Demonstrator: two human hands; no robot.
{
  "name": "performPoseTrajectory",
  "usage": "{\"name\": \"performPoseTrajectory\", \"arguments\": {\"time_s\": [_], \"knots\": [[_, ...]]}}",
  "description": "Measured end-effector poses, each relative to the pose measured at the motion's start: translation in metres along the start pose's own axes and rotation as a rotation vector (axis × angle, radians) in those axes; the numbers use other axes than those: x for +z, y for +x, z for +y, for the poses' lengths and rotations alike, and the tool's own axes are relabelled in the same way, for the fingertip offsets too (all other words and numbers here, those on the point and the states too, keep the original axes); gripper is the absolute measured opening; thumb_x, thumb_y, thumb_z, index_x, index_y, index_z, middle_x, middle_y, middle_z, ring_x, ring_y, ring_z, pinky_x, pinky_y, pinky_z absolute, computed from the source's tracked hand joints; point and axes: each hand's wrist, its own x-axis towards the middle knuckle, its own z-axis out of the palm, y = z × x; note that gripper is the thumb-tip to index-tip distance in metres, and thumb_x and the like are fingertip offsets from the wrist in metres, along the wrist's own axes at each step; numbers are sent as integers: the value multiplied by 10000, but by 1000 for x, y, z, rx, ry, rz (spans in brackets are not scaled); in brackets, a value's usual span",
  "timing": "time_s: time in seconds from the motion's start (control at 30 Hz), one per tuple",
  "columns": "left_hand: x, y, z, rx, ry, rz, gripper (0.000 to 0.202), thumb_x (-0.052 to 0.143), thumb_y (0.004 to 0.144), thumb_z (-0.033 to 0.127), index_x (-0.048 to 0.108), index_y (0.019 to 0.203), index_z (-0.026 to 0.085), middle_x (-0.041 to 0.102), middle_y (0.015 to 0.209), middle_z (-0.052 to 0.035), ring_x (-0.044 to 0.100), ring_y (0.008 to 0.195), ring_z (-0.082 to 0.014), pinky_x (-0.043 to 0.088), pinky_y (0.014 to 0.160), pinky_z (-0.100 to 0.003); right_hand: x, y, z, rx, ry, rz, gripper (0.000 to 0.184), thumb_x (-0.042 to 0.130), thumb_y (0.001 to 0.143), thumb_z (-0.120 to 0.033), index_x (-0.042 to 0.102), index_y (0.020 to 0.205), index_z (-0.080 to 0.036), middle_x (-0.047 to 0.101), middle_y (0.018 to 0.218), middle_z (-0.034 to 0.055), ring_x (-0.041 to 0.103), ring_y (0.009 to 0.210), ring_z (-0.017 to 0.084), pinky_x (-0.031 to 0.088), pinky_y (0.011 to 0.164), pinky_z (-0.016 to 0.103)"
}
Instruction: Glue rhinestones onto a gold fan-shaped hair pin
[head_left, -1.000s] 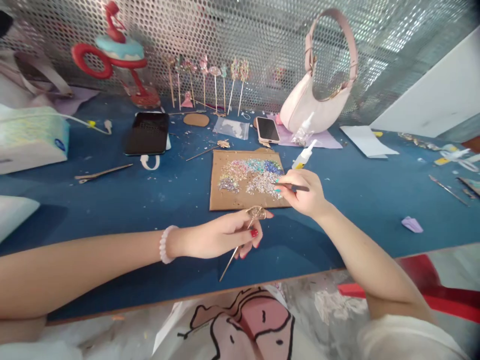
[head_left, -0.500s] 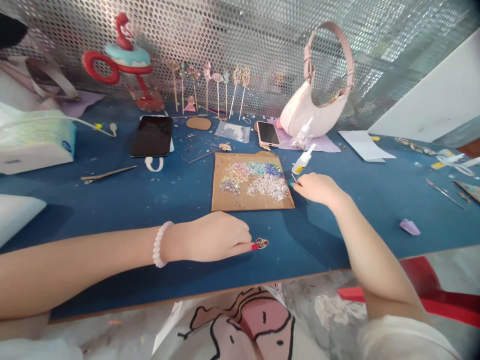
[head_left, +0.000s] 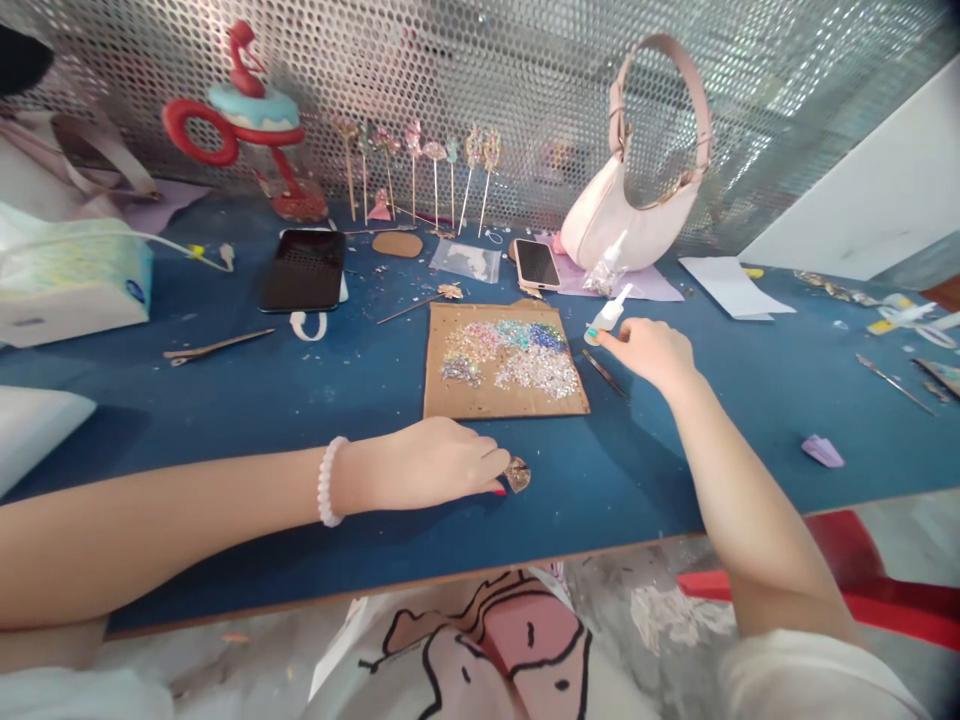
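The right hand (head_left: 649, 350) is stretched out over the blue table (head_left: 300, 400). Its fingers are drawn narrow and a teal-nailed fingertip is touching the near end of the small glue bottle (head_left: 607, 315). Whether the fingers have closed round the bottle I cannot tell. The bottle lies just beyond the fingertips, its long axis slanting away from the hand with the white nozzle at the far end. This hand is much nearer to it than the other. A thin dark tool (head_left: 604, 373) lies loose on the table just inside the hand, toward the body, and nothing is touching it.

The left hand (head_left: 435, 465) rests low near the table edge, knuckles up and fingers close together, with its tips down on a little gold ornament (head_left: 517, 473). Whether they pinch it or only press it is hidden.

Between the two hands, farther out than the left one, lies a cardboard sheet (head_left: 450, 400). It carries loose rhinestones (head_left: 517, 355) in sorted heaps, pale, blue and silvery. Nothing rims them in
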Motion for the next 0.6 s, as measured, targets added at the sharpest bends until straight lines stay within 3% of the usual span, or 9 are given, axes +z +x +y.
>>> {"name": "performPoseTrajectory", "arguments": {"time_s": [0.1,0.2,0.3,0.43,0.6], "knots": [[0,0,2,26,27,4,236,408,994,256,538,836,137,593,737,-27,566,626,-161,391,537,-280,9,5,3,-4,271,163,449,510,761,-608,602,894,-189,656,796,110,630,776,305,442,659,388],[-1,0,3,41,65,18,245,381,996,230,533,829,134,579,740,-31,541,597,-167,380,509,-302,19,11,4,-96,518,260,373,544,783,-480,565,1021,-193,661,880,94,627,829,283,464,745,416],[0,0,3,45,100,42,241,387,986,214,522,801,140,561,723,-28,496,542,-168,338,458,-322,31,20,4,-184,638,266,343,509,822,-402,521,1102,-205,653,1008,81,631,895,236,487,803,386],[3,-1,3,54,123,92,245,393,976,200,514,770,147,550,704,-24,471,512,-165,307,438,-326,42,28,4,-271,764,300,287,481,846,-372,523,1073,-202,649,1023,72,636,921,219,500,835,391],[3,-1,1,27,98,200,301,368,986,244,505,732,155,555,679,-12,500,520,-154,321,455,-305,33,13,-5,-353,825,375,284,482,857,-354,498,1110,-228,651,979,50,640,844,197,514,788,373]]}}
